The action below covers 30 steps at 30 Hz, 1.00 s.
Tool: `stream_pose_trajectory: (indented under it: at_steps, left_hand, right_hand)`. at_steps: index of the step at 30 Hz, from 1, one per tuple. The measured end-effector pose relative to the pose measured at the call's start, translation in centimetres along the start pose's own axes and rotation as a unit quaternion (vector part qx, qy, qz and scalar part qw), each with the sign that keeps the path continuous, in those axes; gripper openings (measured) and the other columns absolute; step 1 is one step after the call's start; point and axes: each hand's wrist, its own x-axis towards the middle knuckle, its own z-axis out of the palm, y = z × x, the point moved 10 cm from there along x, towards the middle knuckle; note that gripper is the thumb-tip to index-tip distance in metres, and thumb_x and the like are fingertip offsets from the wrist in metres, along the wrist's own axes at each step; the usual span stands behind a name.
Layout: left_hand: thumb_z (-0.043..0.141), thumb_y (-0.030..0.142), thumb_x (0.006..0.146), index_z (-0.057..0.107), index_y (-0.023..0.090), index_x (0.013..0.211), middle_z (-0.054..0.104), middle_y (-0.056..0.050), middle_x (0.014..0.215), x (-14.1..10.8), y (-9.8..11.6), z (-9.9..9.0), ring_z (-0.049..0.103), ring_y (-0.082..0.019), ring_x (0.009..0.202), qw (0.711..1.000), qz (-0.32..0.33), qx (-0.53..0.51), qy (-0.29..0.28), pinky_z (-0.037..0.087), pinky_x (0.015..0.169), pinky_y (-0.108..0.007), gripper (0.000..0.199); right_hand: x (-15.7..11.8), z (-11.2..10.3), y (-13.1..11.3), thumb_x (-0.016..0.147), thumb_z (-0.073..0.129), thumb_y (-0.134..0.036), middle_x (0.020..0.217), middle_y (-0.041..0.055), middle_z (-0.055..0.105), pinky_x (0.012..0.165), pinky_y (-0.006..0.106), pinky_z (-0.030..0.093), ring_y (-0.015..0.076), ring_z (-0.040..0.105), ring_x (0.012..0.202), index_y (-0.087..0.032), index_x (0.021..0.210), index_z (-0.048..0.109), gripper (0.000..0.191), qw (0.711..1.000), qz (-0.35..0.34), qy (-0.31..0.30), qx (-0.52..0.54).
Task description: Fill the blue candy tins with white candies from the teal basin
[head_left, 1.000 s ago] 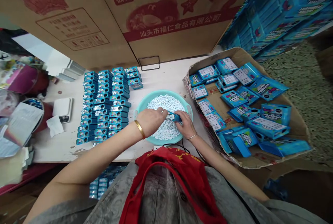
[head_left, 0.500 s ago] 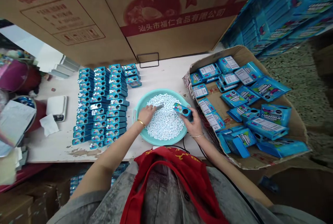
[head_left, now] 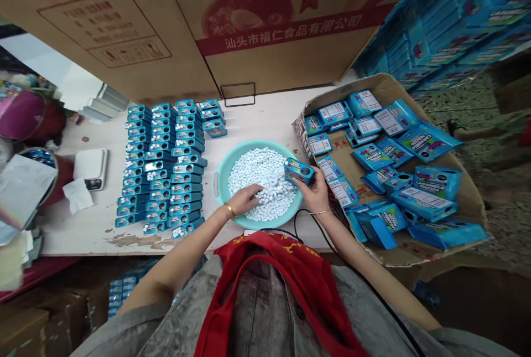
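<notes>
Teal plastic formed the round basin (head_left: 221, 180), heaped with small white mints (head_left: 259, 171), and both of the person's hands were at it. The right hand (head_left: 316, 193) held a small blue rectangular tin (head_left: 297, 171) in a narrow grip between thumb and fingers, just above the basin's right side. The tin's long axis ran from upper left to lower right, with its dark round opening near the end by the fingers. The left hand (head_left: 244, 200), nearer the lower part of the heap, lay low with its fingers together among the mints; whether it pinched any could not be told. A thin gold bangle (head_left: 229, 210) circled that wrist. Left of the basin stood rows of blue tins (head_left: 160, 180) on the white table (head_left: 265, 119); to the right, a cardboard tray (head_left: 468, 205) held blue pouches (head_left: 427, 141). Half a second earlier, the left hand had sat higher on the heap beside a small silvery piece, now out of sight, and the tin had been slightly further left.
</notes>
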Motion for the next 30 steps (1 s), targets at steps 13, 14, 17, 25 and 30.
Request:
stream_pose_trajectory:
  at_steps: [13, 14, 17, 25, 30]
  left_hand:
    - [0.045, 0.014, 0.091, 0.057, 0.016, 0.112, 0.062, -0.010, 0.107, 0.0, 11.3, -8.9, 0.063, -0.021, 0.093, 0.935, -0.032, 0.339, -0.103, 0.049, 0.075, -0.031, 0.024]
    - [0.043, 0.011, 0.091, 0.056, 0.015, 0.113, 0.062, -0.010, 0.106, 0.2, 12.2, -8.8, 0.064, -0.021, 0.090, 0.921, -0.041, 0.370, -0.112, 0.049, 0.072, -0.030, 0.026]
    - [0.037, 0.008, 0.094, 0.051, 0.013, 0.123, 0.062, -0.012, 0.104, 0.4, 15.1, -8.6, 0.065, -0.019, 0.083, 0.897, -0.049, 0.427, -0.102, 0.048, 0.066, -0.030, 0.032]
    - [0.040, 0.014, 0.094, 0.057, 0.015, 0.114, 0.060, -0.010, 0.101, 0.7, 10.2, -11.6, 0.062, -0.021, 0.089, 0.922, -0.069, 0.381, 0.007, 0.049, 0.072, -0.032, 0.026]
    - [0.035, 0.012, 0.095, 0.056, 0.016, 0.119, 0.058, -0.013, 0.116, 3.0, -1.4, -7.4, 0.056, -0.024, 0.104, 0.925, -0.106, 0.365, -0.010, 0.047, 0.085, -0.036, 0.032]
  right_hand:
    - [-2.2, 4.5, -4.9, 0.077, 0.050, -0.012, 0.113, 0.0097, 0.062, 0.103, 0.051, 0.043, 0.0281, 0.057, 0.109, -0.023, 0.116, 0.055, 0.041, 0.971, -0.192, -0.096, -0.106]
    - [-2.3, 4.8, -5.0, 0.077, 0.050, -0.012, 0.113, 0.0096, 0.062, 0.104, 0.052, 0.042, 0.0281, 0.057, 0.110, -0.023, 0.116, 0.055, 0.041, 0.970, -0.197, -0.097, -0.109]
    - [-2.6, 5.2, -5.1, 0.078, 0.050, -0.012, 0.114, 0.0093, 0.063, 0.109, 0.053, 0.038, 0.0278, 0.057, 0.111, -0.024, 0.118, 0.054, 0.041, 0.968, -0.202, -0.100, -0.111]
    - [-1.7, 3.8, -3.9, 0.082, 0.053, -0.017, 0.110, 0.0095, 0.063, 0.103, 0.051, 0.043, 0.0269, 0.059, 0.107, -0.023, 0.115, 0.054, 0.034, 0.979, -0.168, -0.074, -0.090]
    - [-0.5, 1.5, -2.6, 0.083, 0.064, -0.032, 0.110, 0.0092, 0.063, 0.092, 0.043, 0.050, 0.0251, 0.060, 0.103, -0.022, 0.116, 0.053, 0.036, 0.992, -0.105, -0.020, -0.063]
